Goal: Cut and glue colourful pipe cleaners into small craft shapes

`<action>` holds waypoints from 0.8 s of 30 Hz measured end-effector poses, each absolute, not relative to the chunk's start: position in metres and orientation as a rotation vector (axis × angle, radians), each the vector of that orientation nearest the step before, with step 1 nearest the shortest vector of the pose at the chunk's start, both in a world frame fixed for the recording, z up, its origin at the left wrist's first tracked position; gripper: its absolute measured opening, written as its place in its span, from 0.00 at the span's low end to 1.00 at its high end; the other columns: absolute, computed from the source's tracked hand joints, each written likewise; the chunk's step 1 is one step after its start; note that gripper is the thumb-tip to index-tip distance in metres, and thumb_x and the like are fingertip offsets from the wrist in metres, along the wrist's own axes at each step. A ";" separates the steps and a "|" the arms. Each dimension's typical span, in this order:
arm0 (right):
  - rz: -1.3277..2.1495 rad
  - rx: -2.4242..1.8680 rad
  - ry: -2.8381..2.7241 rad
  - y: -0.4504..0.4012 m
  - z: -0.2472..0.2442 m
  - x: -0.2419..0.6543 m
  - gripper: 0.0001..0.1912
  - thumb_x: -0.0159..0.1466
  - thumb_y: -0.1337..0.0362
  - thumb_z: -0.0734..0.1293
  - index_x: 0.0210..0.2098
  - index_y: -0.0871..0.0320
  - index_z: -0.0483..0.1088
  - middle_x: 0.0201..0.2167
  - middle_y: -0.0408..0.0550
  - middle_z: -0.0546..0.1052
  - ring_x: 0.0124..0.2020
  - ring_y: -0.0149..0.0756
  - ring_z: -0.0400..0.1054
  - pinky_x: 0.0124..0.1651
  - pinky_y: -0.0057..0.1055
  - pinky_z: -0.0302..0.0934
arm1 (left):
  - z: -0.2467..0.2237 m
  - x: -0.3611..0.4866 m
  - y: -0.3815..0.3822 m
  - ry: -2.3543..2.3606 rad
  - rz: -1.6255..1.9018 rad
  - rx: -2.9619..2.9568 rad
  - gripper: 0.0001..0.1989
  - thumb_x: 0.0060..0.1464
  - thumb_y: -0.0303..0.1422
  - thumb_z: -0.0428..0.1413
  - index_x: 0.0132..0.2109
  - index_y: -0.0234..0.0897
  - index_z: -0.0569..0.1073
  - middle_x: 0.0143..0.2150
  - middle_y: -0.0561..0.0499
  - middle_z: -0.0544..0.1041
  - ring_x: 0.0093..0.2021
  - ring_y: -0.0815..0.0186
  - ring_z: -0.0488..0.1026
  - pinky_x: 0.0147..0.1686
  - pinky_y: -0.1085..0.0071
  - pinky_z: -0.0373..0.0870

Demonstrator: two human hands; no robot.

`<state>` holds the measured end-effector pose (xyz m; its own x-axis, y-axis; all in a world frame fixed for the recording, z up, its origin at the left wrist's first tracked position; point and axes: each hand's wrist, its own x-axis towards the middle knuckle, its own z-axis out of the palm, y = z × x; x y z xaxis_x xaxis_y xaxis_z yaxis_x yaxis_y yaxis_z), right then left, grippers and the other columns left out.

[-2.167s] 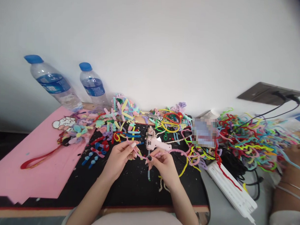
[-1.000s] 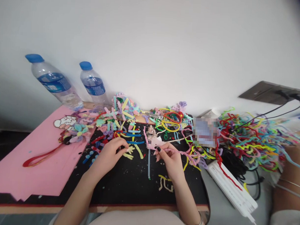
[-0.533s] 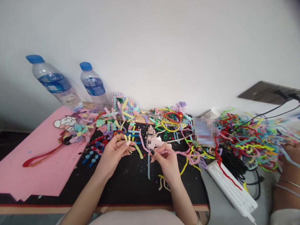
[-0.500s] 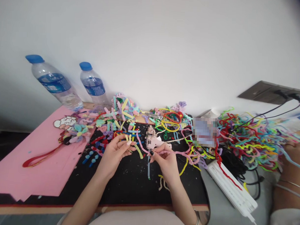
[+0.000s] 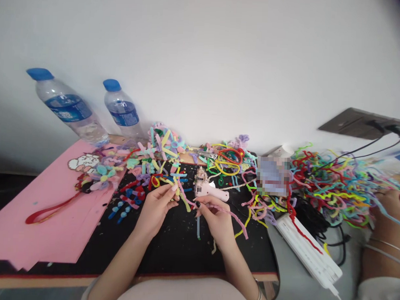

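My left hand (image 5: 156, 211) is pinched on yellow pipe cleaners (image 5: 176, 188), with short ends sticking out past the fingertips. In my right hand (image 5: 214, 217), thumb and fingers close on a pink pipe cleaner (image 5: 239, 222). One end of it reaches up to the left hand's fingertips, and its tail hangs out to the right. Just beyond the right hand lies a pale pink glue gun (image 5: 214, 193) on the black mat (image 5: 173, 258). A blue-grey stick (image 5: 198, 228) lies between the hands.
Pink sheets (image 5: 50, 214) with a red-looped fluffy flower piece lie left, before two bottles (image 5: 67, 106) (image 5: 121, 105). Finished fluffy shapes line the back. At right are a heap of pipe cleaners (image 5: 336, 185), a white power strip (image 5: 309, 252), cables and another person's arm (image 5: 385, 244).
My hands have come closer together, and the pink pipe cleaner now meets the left fingertips. Its right tail has swung down, clear of the pink strands on the right.
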<state>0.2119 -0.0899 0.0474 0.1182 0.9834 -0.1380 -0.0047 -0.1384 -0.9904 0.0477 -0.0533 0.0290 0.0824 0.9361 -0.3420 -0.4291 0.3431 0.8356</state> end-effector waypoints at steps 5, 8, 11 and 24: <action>1.241 -1.399 -1.073 -0.087 0.046 0.213 0.05 0.54 0.68 0.67 0.30 0.58 0.76 0.18 0.40 0.75 0.21 0.29 0.69 0.28 0.24 0.63 | 0.029 0.048 -0.053 0.997 1.092 0.657 0.10 0.50 0.38 0.62 0.34 0.35 0.78 0.26 0.54 0.70 0.28 0.74 0.66 0.29 0.80 0.68; 1.262 -1.400 -1.097 -0.086 0.043 0.212 0.05 0.55 0.68 0.67 0.30 0.58 0.76 0.19 0.41 0.75 0.21 0.30 0.69 0.28 0.25 0.63 | 0.030 0.048 -0.054 0.999 1.049 0.672 0.09 0.49 0.38 0.63 0.34 0.36 0.79 0.26 0.54 0.70 0.29 0.73 0.67 0.30 0.81 0.68; 1.274 -1.399 -1.120 -0.087 0.041 0.212 0.05 0.55 0.67 0.67 0.30 0.58 0.76 0.19 0.41 0.74 0.21 0.29 0.69 0.28 0.25 0.62 | 0.031 0.048 -0.054 1.013 1.031 0.681 0.09 0.47 0.37 0.64 0.33 0.36 0.79 0.26 0.55 0.70 0.28 0.73 0.67 0.30 0.80 0.68; 1.390 -1.137 -0.809 -0.091 0.038 0.203 0.09 0.47 0.68 0.74 0.29 0.56 0.76 0.24 0.41 0.75 0.24 0.29 0.67 0.29 0.26 0.65 | 0.037 0.051 -0.055 0.997 1.039 0.652 0.12 0.45 0.37 0.64 0.26 0.32 0.75 0.24 0.54 0.69 0.26 0.74 0.66 0.27 0.80 0.66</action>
